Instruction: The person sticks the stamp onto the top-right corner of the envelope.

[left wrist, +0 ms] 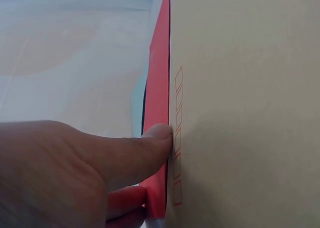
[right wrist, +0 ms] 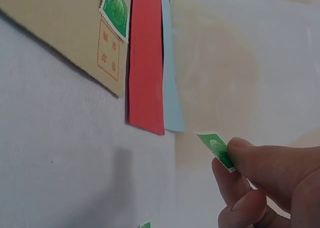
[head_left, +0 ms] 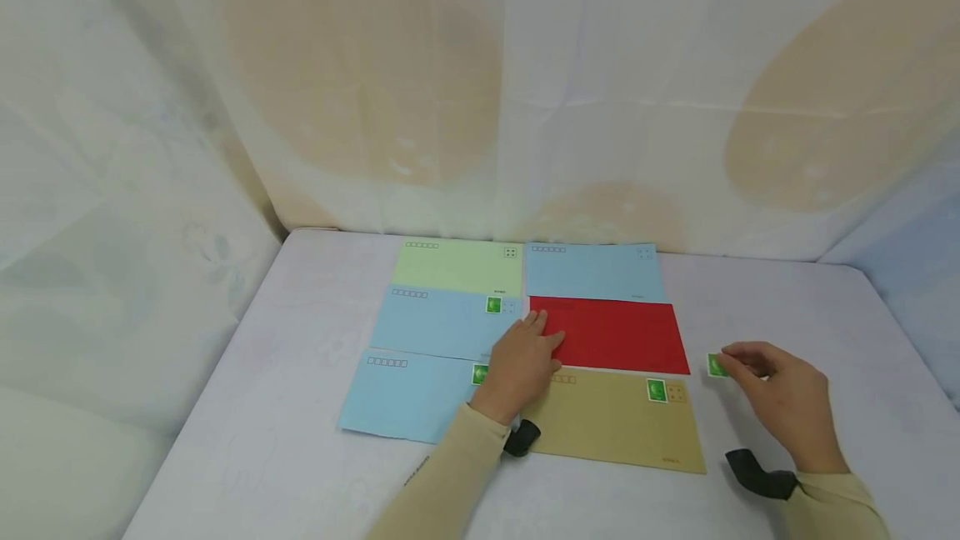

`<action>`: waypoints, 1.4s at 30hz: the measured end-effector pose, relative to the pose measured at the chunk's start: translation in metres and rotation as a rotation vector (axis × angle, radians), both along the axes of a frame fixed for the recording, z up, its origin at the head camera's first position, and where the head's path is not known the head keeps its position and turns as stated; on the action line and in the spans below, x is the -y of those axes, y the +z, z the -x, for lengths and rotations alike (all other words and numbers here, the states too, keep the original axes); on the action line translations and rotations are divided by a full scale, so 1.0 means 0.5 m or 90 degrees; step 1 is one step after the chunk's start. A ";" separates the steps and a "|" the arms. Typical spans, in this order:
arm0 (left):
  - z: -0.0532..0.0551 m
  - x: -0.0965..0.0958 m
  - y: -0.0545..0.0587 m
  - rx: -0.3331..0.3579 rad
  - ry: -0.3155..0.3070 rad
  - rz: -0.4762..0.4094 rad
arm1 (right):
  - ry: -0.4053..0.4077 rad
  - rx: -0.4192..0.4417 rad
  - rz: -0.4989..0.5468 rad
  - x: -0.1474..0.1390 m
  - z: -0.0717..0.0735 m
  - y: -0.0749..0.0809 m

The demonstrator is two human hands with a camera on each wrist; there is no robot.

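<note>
One green stamp [head_left: 715,366], pinched by the right hand [head_left: 783,397], hangs just right of the red envelope [head_left: 618,337]; the left hand [head_left: 517,367], fingers outspread, rests on that envelope's left end. We judge a loosened pinch could drop the stamp.

The person wears long sleeves in a plain yellowish beige, both reaching the wrist. The left sleeve [head_left: 442,482] shows a long, fairly smooth stretch at the near side of the scene; the right sleeve [head_left: 832,502], at the near right, shows only its end, lightly creased. Beyond the cuffs, the left hand [head_left: 517,365] and right hand [head_left: 783,394] are bare. A matte black piece sits at each wrist: the left piece [head_left: 522,438] looks short and rounded, the right piece [head_left: 761,476] longer and curved.
</note>
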State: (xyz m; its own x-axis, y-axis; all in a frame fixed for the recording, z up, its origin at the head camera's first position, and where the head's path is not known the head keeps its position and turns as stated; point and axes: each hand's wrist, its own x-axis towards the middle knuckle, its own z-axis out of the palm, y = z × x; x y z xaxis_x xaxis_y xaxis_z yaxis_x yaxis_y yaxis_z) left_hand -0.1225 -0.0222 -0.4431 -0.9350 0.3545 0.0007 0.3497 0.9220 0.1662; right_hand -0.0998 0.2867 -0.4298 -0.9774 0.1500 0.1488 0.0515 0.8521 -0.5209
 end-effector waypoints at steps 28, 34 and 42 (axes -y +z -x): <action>0.001 0.000 -0.001 -0.014 -0.007 0.012 | 0.040 -0.025 0.051 0.048 0.051 0.012; -0.001 0.000 -0.002 -0.025 -0.016 0.028 | 0.050 -0.035 0.049 0.054 0.059 0.010; -0.001 -0.001 -0.004 -0.025 -0.015 0.030 | 0.058 -0.071 0.052 0.048 0.083 -0.015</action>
State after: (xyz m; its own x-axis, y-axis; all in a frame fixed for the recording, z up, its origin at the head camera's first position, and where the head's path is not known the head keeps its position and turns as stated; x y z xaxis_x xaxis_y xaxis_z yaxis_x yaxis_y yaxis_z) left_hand -0.1223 -0.0217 -0.4452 -0.9258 0.3775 0.0194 0.3773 0.9197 0.1087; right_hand -0.1415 0.2626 -0.4371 -0.9655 0.0768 0.2488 -0.0871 0.8053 -0.5864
